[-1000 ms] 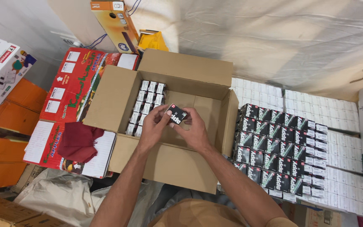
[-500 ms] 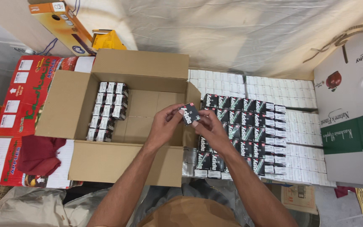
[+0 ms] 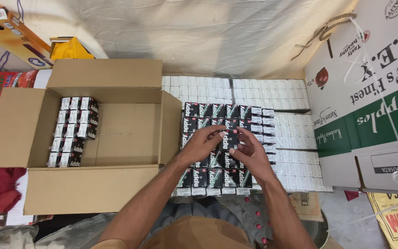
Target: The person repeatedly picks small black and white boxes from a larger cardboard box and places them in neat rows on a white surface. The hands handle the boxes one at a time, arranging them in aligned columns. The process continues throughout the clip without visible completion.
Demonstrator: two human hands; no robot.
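The left hand [image 3: 203,144] and right hand [image 3: 249,154] meet over a block of small black packs [image 3: 222,138], fingers curled around one pack in its middle rows; both hands grip it, the left from 9 o'clock, the right from 4 o'clock. The block shows about five rows of packs, five or six across, though the hands hide several, so the full count cannot be told. It lies on a bed of white cartons [image 3: 272,92] that reaches out to 12 and 3 o'clock. At 9 o'clock, touching the block's edge, stands one open cardboard box [image 3: 93,189], four flaps spread, with three columns of boxed packs [image 3: 72,131] against its left wall and bare floor across its right half. At 3 o'clock a large white-and-green fruit carton [image 3: 369,120] closes that side.
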